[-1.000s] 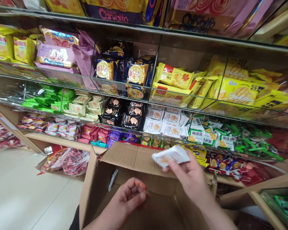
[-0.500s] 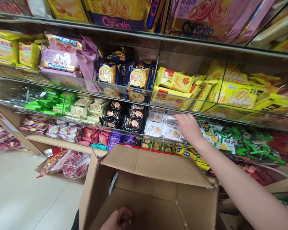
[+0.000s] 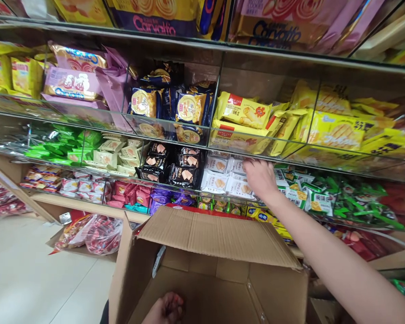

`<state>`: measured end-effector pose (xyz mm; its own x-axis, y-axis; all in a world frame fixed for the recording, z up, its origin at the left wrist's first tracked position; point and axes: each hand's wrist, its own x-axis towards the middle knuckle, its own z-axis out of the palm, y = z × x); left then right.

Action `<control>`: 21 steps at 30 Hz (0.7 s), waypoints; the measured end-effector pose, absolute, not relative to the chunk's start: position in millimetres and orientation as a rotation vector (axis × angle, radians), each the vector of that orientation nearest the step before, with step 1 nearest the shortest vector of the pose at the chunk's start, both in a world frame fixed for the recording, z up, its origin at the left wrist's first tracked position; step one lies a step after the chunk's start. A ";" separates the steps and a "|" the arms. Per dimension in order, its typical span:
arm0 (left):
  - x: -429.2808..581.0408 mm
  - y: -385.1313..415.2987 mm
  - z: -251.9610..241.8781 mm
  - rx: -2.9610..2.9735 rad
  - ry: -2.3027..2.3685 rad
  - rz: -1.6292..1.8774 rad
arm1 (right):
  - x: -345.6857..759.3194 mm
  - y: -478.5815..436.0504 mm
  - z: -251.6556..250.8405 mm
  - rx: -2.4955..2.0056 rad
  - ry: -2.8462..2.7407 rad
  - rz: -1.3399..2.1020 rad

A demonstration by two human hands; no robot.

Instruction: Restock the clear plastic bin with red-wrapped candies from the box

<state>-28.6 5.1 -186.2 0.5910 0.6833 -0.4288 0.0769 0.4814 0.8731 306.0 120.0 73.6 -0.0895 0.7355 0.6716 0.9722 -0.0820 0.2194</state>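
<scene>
My right hand (image 3: 260,179) reaches into the shelf bin of white snack packets (image 3: 222,177), its fingers curled down among them; whether it grips one is hidden. My left hand (image 3: 165,309) is low inside the open cardboard box (image 3: 219,238), fingers curled closed at the bottom edge of view, and what it holds is hidden. The box stands in front of the shelves with its far flap up.
Glass-fronted shelves hold black packets (image 3: 170,166), pale green packets (image 3: 116,153), bright green packets (image 3: 59,144), yellow biscuit packs (image 3: 246,112) and blue packs (image 3: 168,103). A bag of red sweets (image 3: 94,234) lies on the tiled floor (image 3: 30,279) at the left.
My right hand carried a white packet from above the box up to the white packet bin and now rests there. My left hand sank deeper into the box.
</scene>
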 end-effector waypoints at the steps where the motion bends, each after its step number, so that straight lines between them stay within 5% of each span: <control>1: -29.1 5.7 -183.8 1.024 0.884 0.428 | 307.4 120.3 73.2 -1.848 -1.862 -0.954; 21: -26.6 5.5 -169.4 1.016 0.998 0.411 | 331.9 121.7 78.5 -1.687 -2.085 -0.865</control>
